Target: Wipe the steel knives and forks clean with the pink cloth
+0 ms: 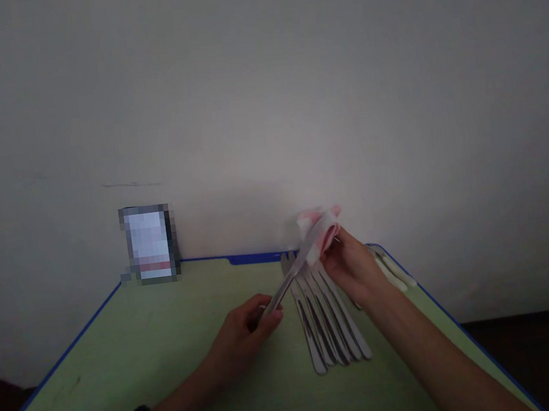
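Gripping a knife by its handle, L hand sits just left of the knife row; long axis slants up-right, tip pointing away. R hand pinches a pink cloth round the blade, over the row's far end. Pixelated card far left of the row: text unreadable.

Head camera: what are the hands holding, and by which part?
The left hand grips a silver cutlery piece by its handle end; the right hand holds a pink-and-white cloth wrapped around its other end.
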Available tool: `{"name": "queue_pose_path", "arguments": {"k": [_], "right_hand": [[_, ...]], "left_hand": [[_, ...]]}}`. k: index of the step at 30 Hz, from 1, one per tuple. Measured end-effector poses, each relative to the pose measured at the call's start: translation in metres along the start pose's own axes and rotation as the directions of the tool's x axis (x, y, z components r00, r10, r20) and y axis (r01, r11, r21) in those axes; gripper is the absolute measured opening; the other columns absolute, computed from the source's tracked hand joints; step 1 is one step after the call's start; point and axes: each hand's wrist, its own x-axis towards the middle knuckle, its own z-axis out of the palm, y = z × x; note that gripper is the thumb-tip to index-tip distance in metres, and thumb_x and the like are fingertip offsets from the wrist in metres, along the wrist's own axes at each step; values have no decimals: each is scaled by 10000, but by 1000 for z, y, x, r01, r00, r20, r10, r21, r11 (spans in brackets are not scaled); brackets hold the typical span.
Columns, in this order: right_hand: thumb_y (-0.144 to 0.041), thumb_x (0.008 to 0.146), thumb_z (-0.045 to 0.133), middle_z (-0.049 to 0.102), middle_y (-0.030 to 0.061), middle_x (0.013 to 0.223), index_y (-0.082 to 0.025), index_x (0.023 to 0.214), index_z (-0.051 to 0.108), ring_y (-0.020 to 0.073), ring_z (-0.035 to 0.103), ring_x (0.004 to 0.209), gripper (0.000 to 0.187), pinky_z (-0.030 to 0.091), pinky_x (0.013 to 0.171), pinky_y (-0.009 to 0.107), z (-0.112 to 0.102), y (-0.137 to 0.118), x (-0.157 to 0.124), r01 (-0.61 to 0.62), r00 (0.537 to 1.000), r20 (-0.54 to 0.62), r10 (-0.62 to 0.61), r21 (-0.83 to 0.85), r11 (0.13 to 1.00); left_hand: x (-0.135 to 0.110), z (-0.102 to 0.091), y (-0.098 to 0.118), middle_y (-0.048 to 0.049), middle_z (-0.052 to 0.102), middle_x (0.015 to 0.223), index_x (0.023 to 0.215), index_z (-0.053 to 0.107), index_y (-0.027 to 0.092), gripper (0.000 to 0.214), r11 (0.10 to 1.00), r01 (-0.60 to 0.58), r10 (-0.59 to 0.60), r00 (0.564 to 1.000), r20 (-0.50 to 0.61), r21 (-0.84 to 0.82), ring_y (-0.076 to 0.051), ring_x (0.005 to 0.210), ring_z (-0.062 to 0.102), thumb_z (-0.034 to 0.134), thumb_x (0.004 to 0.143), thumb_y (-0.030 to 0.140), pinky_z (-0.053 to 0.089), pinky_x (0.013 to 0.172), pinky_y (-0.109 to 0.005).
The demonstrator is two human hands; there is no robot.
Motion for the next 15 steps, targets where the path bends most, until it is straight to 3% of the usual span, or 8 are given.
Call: {"name": "queue_pose_path", "arguments": {"k": [4, 9, 15], "right_hand": [[-245, 809, 592, 603, -40, 646, -179, 715, 604, 83, 532, 571, 115, 447, 518, 171, -3, -7, 1, 72, 997, -4, -72, -56, 996], [-354, 806, 588, 567, -50, 643, -192, 764, 590, 96, 490, 561, 167, 399, 530, 204, -14, 12, 4, 269, 958, -23, -286, -269, 925], [-503, 812, 523, 575, -22, 651, -202, 805, 545, 134, 487, 553, 301, 370, 524, 255, -19, 34, 1, 290, 945, 10, -327, -489, 823]], "left_hand": [[-2, 1, 0, 54, 389, 629, 923, 584, 166, 301, 1000, -7, 6, 999, 39, 13, -120, 574, 362, 455, 871, 433, 267, 531, -221], [-4, 0, -1, 51, 402, 652, 858, 520, 181, 297, 996, -29, 21, 996, 85, 90, -128, 601, 400, 383, 902, 442, 315, 562, -224], [-6, 2, -4, 38, 472, 669, 859, 482, 191, 278, 984, -39, 21, 994, 109, 172, -144, 631, 466, 346, 917, 425, 352, 597, -238]]}}
